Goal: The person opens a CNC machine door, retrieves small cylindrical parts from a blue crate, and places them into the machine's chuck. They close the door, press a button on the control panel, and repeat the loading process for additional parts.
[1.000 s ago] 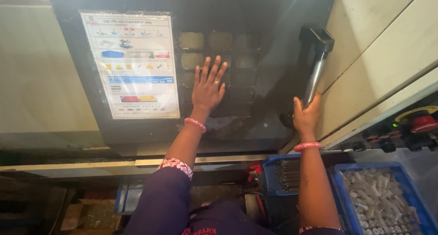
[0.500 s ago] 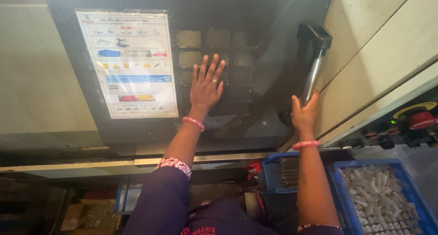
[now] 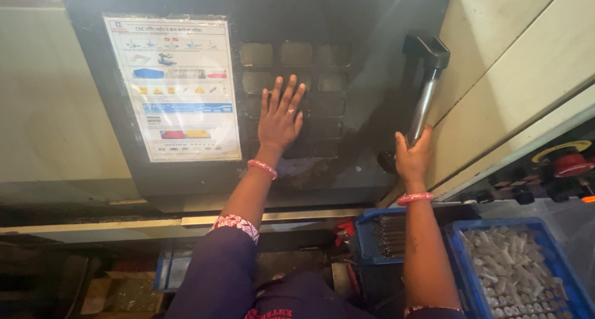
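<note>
My left hand point(image 3: 280, 117) lies flat with fingers spread on the grated window point(image 3: 322, 102) of a dark machine door point(image 3: 372, 58). My right hand point(image 3: 412, 158) is closed around the lower end of the door's metal bar handle point(image 3: 424, 105), which runs up to a black bracket. Both wrists wear pink bangles. A laminated instruction sheet point(image 3: 176, 86) with coloured pictures is stuck on the door to the left of my left hand.
A cream machine panel point(image 3: 508, 77) stands to the right of the door, with a red emergency button point(image 3: 567, 164) below it. Two blue crates sit at lower right: one point(image 3: 514, 269) with several pale cylindrical parts, another point(image 3: 387, 235) with dark rods.
Both hands stay on the door and the handle. The door and hands have shifted slightly to the left in view.
</note>
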Demonstrator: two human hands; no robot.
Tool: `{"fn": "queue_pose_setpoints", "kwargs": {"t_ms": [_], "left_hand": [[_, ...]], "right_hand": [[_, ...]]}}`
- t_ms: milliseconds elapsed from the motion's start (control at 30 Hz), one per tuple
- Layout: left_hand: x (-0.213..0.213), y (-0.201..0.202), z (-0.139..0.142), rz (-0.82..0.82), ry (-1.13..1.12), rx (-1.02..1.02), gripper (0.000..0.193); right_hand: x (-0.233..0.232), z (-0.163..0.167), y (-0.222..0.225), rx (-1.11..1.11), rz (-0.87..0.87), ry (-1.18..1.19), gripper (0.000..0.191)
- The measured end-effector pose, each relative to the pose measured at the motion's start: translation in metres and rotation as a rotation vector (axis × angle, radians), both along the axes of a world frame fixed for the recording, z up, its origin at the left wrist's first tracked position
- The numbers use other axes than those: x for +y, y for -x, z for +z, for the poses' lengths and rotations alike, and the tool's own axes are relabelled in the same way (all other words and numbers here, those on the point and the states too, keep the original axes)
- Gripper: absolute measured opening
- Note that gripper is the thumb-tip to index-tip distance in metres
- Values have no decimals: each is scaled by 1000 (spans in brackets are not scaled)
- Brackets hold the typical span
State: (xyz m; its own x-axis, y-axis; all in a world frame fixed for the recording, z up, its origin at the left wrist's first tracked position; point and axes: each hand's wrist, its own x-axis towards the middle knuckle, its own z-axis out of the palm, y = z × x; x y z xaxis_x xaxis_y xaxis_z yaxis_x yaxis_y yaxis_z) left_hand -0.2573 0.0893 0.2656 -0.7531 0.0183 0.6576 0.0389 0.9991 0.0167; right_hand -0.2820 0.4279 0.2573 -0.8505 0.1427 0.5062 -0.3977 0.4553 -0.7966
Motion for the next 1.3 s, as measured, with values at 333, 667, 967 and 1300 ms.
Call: {"fn": "queue_pose_setpoints", "kwargs": {"t_ms": [333,667,967,1300], "left_hand": [[0,-1,2,-21,-32,-13,74],[1,1,1,-5,-11,-14,72],[2,-1,3,-8,-2,3,73],[3,-1,3,-18,-18,4,74]], "right_hand": [[-1,0,1,-48,40,64,46],[-1,5,-1,-68,-3,11,45],[-2,5,-4,-71,3,35,43],[1,1,-2,-55,-25,2,47]]}}
